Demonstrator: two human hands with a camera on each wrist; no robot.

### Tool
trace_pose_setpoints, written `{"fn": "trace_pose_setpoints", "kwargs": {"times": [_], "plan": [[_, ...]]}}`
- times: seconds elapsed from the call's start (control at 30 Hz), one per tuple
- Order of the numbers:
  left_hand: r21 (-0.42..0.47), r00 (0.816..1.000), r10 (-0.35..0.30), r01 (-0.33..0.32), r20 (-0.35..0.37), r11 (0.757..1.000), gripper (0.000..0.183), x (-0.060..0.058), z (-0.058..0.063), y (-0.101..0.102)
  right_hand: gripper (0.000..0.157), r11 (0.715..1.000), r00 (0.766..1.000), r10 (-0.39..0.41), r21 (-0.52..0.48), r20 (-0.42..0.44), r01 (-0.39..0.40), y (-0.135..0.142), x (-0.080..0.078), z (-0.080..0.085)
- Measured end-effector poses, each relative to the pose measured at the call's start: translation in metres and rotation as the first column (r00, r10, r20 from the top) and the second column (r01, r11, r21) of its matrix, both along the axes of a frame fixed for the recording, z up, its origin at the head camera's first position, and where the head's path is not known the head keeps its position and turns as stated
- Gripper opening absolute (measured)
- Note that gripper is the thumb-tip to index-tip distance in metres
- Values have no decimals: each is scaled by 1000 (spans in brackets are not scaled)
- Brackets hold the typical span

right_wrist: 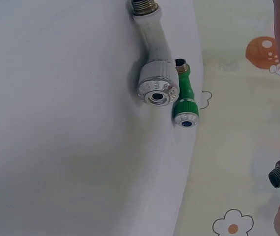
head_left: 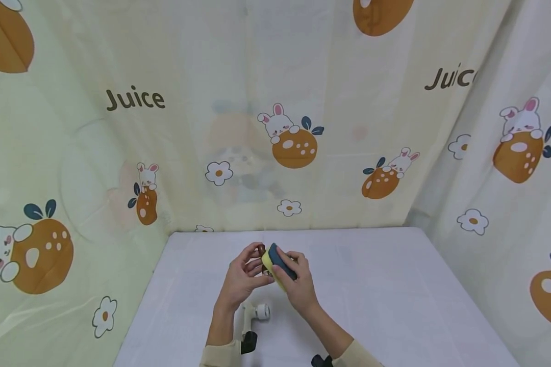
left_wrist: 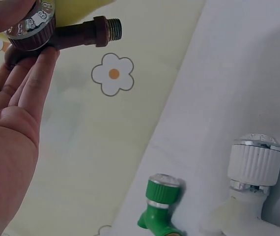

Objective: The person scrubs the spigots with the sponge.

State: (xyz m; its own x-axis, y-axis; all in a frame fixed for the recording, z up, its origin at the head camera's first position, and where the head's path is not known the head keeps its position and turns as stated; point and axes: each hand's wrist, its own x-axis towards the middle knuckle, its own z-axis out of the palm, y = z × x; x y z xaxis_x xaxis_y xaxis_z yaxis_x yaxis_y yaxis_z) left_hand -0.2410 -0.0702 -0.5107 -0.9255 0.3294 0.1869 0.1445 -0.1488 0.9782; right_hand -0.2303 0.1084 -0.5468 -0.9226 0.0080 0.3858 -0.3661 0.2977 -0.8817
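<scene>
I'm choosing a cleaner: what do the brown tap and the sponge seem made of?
Brown tap: smooth, dark body, plastic or coated metal, I can't tell; its threaded end looks like brass, given the yellowish metallic glint. Sponge: probably matte foam, judging by its dull, rounded yellow and blue layers.

Two taps (left_wrist: 255,164) side by side on table (head_left: 376,290); curtain (head_left: 188,137) behind.

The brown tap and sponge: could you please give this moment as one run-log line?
left hand: holds brown tap; right hand: grips sponge; white tap, green tap: on table
</scene>
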Motion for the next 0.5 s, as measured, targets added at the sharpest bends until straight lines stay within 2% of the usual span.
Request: {"fn": "trace_pose_setpoints", "kwargs": {"times": [0.27,0.5], "plan": [[-60,999,-13,15,34,998,84,6,11,4,44,996,992,-54,-58,113,61,6,-13,-1],[-67,1000,-12,12,6,998,85,7,8,6,47,995,982,-85,-28,167,91,7,-15,-2]]}}
